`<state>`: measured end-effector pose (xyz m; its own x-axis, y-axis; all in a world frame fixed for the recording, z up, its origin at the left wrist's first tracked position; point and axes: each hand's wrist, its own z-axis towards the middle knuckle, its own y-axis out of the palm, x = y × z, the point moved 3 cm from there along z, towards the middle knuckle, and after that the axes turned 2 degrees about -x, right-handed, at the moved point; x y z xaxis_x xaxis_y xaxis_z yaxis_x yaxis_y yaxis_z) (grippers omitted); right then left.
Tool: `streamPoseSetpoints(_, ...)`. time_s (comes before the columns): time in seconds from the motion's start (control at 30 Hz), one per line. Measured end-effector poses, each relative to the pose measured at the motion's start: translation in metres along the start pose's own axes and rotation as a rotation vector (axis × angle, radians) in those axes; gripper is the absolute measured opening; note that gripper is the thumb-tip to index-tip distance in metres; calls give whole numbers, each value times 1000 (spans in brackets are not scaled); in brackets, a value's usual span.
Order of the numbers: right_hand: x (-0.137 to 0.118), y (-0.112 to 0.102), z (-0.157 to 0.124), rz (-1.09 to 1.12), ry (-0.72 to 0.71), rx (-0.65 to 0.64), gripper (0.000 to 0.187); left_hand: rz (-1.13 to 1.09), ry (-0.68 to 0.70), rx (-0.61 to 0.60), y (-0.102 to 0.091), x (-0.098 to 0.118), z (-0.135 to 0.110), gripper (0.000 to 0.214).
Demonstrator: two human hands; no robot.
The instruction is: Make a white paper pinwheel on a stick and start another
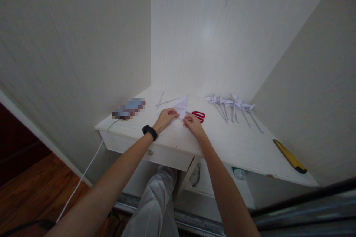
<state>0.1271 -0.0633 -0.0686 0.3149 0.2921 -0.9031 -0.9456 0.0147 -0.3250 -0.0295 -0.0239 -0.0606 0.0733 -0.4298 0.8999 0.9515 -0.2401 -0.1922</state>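
A white sheet of paper [182, 104] with crease lines lies on the white desk between my hands. My left hand [167, 117], below a black wristband, pinches the paper's near left edge, fingers closed. At the near right edge my right hand [191, 123] pinches the same paper between thumb and fingers. Red-handled scissors [198, 115] rest just behind my right hand, their blades partly hidden. Two thin white paper sticks [167, 102] lie behind my left hand. Farther right sit several folded paper pinwheels [235, 103] on paper sticks.
A phone-like object [129, 109], blurred out, lies on the desk's left end with a white cable [94, 159] hanging down. A yellow and black tool [290, 156] rests along the right wall. Beneath the desktop is a plastic bottle [239, 173] on a shelf. Walls enclose the desk [217, 140].
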Motion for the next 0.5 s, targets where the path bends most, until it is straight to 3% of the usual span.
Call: streamPoseSetpoints(0.5, 3, 0, 1, 27, -7, -6, 14, -39, -9, 19, -1, 0, 0, 24)
